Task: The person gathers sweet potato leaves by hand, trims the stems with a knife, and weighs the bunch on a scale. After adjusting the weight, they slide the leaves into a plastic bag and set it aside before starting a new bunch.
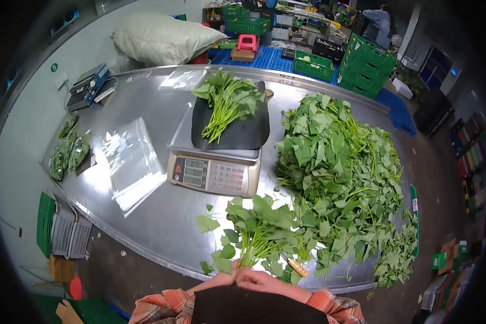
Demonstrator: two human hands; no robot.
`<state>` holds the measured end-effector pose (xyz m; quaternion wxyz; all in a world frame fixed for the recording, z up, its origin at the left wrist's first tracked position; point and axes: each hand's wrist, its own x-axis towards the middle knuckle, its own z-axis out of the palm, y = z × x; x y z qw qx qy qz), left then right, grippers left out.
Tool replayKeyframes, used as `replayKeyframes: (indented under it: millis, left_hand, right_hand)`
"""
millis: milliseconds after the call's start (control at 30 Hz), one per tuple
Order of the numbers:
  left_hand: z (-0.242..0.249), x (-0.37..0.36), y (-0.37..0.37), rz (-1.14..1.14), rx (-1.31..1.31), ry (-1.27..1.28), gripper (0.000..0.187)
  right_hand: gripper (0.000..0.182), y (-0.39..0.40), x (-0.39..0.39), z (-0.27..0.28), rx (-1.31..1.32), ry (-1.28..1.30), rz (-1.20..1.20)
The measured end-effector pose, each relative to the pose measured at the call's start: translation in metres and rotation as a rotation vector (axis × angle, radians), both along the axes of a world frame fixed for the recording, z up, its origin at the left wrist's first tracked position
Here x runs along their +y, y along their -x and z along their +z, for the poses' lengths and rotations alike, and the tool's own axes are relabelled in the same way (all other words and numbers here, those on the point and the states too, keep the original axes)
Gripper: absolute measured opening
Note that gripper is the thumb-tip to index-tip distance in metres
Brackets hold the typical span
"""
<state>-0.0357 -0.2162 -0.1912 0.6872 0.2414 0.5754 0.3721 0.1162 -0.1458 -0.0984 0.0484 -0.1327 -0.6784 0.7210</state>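
At the table's near edge, my left hand (229, 276) is closed around the stem ends of a bunch of leafy greens (259, 229). My right hand (255, 279) is closed at the same stem ends, touching the left. Fingertips of both are partly hidden. The bunch's leaves point away from me. Just right of it lies a knife with a wooden handle (297, 268), its blade mostly under leaves. A digital scale (216, 173) stands beyond, bearing a black tray (254, 132) with another bunch of greens (227, 102). A large heap of leafy greens (335, 156) covers the right side.
Clear plastic bags (129, 162) lie flat left of the scale, with bagged greens (70, 148) at the table's left edge. A blue-grey device (86, 86) sits at the back left. Behind the metal table (162, 237) are a white sack (162, 40), green crates (366, 65) and another person (378, 27).
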Motion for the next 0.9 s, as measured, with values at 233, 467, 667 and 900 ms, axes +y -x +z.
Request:
replayKeyframes:
  millis: [233,467,667,900]
  left_hand:
    - [0.129,0.074,0.047,0.196,0.299,-0.373,0.016]
    - [0.213,0.261,0.147,0.515,1.185,-0.947,0.018]
    - [0.126,0.372,0.191,0.141,1.773,-0.404,0.063]
    - [0.124,0.374,0.175,-0.076,1.844,-0.115,0.088]
  right_hand:
    - [0.020,-0.001,0.017,-0.007,-0.027,0.232,0.012]
    - [0.020,-0.012,0.032,-0.043,-0.213,-0.070,-0.129]
    - [0.020,-0.028,0.053,-0.036,-0.200,-0.127,-0.340]
    - [0.025,-0.099,0.168,0.019,-0.206,-0.531,-1.082]
